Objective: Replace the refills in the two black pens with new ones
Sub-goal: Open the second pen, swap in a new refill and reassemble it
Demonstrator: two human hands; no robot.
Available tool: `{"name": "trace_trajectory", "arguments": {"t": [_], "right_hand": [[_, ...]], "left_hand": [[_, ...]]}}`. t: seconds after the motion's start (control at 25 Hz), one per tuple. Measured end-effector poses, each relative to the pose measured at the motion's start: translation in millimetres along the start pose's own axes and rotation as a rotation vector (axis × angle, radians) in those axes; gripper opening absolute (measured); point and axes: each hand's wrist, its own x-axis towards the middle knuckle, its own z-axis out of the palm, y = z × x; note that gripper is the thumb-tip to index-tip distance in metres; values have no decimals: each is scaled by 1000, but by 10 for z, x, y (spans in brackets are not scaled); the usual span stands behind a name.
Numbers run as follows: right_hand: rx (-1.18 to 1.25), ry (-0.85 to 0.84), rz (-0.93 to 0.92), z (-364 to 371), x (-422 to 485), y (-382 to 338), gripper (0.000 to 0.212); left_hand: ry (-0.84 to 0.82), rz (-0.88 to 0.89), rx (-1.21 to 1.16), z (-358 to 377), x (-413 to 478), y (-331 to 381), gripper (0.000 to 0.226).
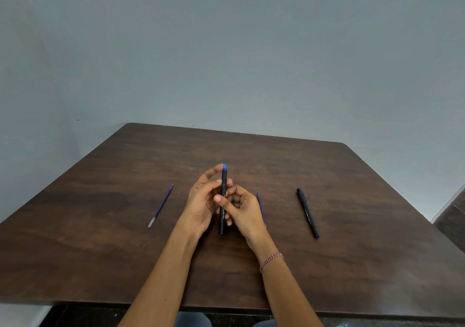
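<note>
Black pen (223,201), blue at its far end, gripped by curled left hand (201,207) and right hand (242,212).

Both bare forearms reach in from the near edge of the desk (100,251) and converge over its middle. The left hand (201,202) is turned palm rightward, its fingers (212,173) raised toward the far side and lightly curled against the upper part of a black pen (223,188). The right hand (242,211) meets it from the right, thumb pressed across the barrel, the other fingers curled behind it. A beaded bracelet (271,261) circles the right wrist.
</note>
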Motion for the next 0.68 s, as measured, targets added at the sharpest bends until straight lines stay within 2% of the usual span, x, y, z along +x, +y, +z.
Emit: {"name": "trace_trajectory", "arguments": {"t": [0.2,0.32,0.4,0.68], "right_hand": [[-8,0,2,-4,3,-2,19],[-4,3,6,-1,2,-1,24],[-15,3,10,-1,3,-2,24],[3,-5,-13,-2,-9,-13,26]], "left_hand": [[-1,11,9,44,-24,17,36],[-12,-6,-24,20,-15,10,26],[-27,-11,-51,-1,-11,2,29],[53,68,-3,33,-8,13,36]]}}
